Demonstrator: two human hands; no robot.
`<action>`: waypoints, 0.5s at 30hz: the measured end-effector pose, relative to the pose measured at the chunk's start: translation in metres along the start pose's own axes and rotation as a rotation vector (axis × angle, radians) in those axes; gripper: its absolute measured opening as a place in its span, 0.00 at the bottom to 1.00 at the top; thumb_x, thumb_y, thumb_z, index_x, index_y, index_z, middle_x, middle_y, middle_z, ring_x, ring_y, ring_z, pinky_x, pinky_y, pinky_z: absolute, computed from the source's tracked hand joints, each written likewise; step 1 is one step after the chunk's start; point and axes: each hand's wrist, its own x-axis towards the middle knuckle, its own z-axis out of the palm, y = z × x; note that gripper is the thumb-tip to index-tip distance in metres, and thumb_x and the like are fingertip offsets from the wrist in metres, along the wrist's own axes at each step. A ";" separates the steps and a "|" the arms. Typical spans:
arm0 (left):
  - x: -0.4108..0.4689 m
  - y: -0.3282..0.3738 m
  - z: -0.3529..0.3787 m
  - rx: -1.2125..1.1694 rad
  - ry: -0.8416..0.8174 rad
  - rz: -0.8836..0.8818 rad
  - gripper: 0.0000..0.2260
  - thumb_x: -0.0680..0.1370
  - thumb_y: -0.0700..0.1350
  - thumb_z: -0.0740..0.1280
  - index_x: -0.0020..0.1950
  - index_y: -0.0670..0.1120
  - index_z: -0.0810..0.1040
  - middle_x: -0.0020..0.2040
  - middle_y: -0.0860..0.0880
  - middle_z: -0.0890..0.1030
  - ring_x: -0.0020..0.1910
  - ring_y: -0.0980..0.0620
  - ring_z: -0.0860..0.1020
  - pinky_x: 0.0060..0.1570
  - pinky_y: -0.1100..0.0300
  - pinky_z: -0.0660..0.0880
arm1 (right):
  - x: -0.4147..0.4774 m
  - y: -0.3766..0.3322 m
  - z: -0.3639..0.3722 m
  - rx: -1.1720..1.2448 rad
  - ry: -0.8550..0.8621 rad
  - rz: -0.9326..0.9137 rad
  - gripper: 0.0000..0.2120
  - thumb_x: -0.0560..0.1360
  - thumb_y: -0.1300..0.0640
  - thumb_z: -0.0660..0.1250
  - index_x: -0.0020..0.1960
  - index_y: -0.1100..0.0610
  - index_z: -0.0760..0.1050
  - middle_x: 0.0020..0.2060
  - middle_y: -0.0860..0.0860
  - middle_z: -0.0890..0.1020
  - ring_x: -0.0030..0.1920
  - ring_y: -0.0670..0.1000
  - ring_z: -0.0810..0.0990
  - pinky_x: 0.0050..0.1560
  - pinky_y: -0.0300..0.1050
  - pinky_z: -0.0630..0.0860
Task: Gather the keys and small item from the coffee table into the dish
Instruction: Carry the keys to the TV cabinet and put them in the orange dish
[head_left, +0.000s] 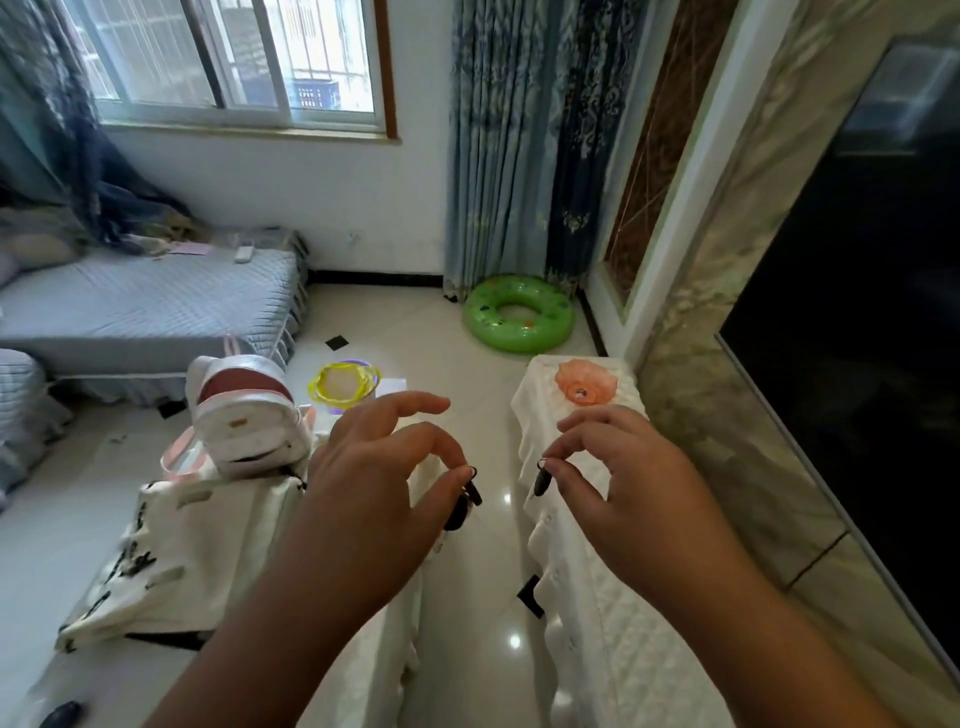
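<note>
Keys (464, 501) outside orange dish (602, 379)

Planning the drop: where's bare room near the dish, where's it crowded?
Bare: white cloth from the orange dish toward the camera, beneath the right hand; tiled aisle beside it. Crowded: left table, taken by backpack and tote bag.

Glossy tiled floor (483, 597), quilted white cloth cover (597, 597) (matt), shiny green inflatable ring (518, 315), black plastic-looking keys (460, 506)
</note>
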 end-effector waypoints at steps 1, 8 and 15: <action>0.009 -0.006 0.001 0.001 -0.005 -0.009 0.03 0.72 0.52 0.72 0.41 0.59 0.79 0.62 0.62 0.74 0.65 0.54 0.70 0.61 0.46 0.68 | 0.010 0.002 0.003 0.002 -0.004 -0.002 0.02 0.75 0.52 0.71 0.45 0.45 0.80 0.52 0.38 0.77 0.56 0.38 0.74 0.58 0.47 0.73; 0.077 -0.028 0.026 0.043 -0.015 -0.055 0.02 0.72 0.55 0.69 0.43 0.59 0.78 0.63 0.63 0.72 0.66 0.55 0.69 0.58 0.44 0.70 | 0.091 0.041 0.023 0.040 -0.039 -0.007 0.03 0.74 0.53 0.71 0.44 0.44 0.80 0.52 0.38 0.78 0.55 0.37 0.73 0.54 0.34 0.68; 0.153 -0.024 0.054 0.106 0.020 -0.097 0.03 0.72 0.53 0.71 0.41 0.59 0.78 0.62 0.63 0.73 0.65 0.57 0.69 0.61 0.46 0.67 | 0.183 0.090 0.020 0.096 -0.063 -0.074 0.04 0.73 0.53 0.72 0.43 0.45 0.80 0.50 0.39 0.78 0.54 0.35 0.70 0.55 0.28 0.64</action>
